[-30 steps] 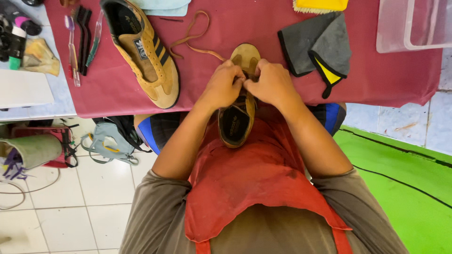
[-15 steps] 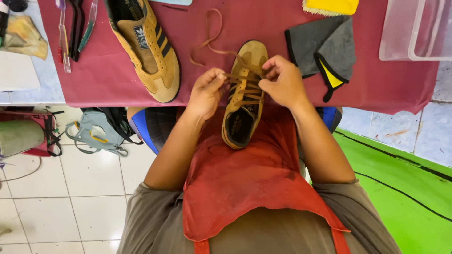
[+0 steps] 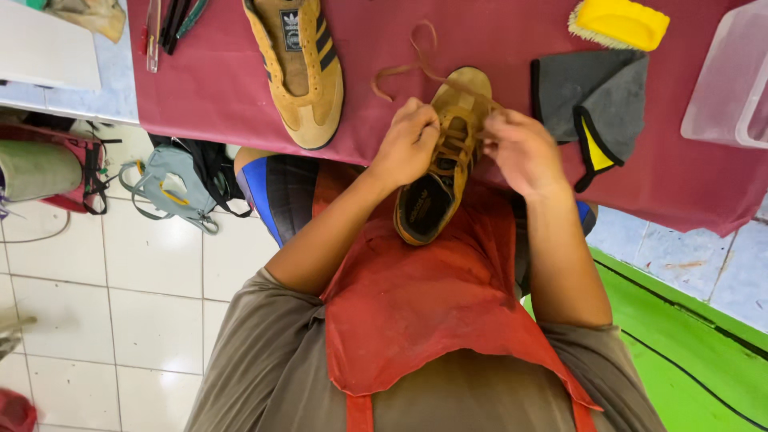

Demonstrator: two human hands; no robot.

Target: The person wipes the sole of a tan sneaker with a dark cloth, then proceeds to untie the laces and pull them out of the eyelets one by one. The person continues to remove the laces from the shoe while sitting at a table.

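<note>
A tan suede sneaker point(image 3: 438, 188) rests heel-down on my red apron point(image 3: 432, 312), its toe leaning on the table edge. My left hand point(image 3: 406, 146) pinches the brown lace at the shoe's left eyelets. My right hand point(image 3: 524, 152) grips the lace on the right side. The loose end of the brown lace point(image 3: 408, 60) trails in a loop over the maroon tablecloth point(image 3: 208, 88). The matching second sneaker point(image 3: 298, 68), with dark side stripes and no lace, lies on the cloth to the left.
A grey cloth with yellow trim point(image 3: 596, 112) and a yellow brush point(image 3: 620, 22) lie at the right. A clear plastic tub point(image 3: 732, 80) stands at the far right. Tools point(image 3: 172, 24) lie at the upper left. A grey bag point(image 3: 172, 188) sits on the tiled floor.
My hands have moved apart to either side of the shoe, drawing the lace through. The shoe has tipped further forward onto the table edge, and the view has shifted closer.
</note>
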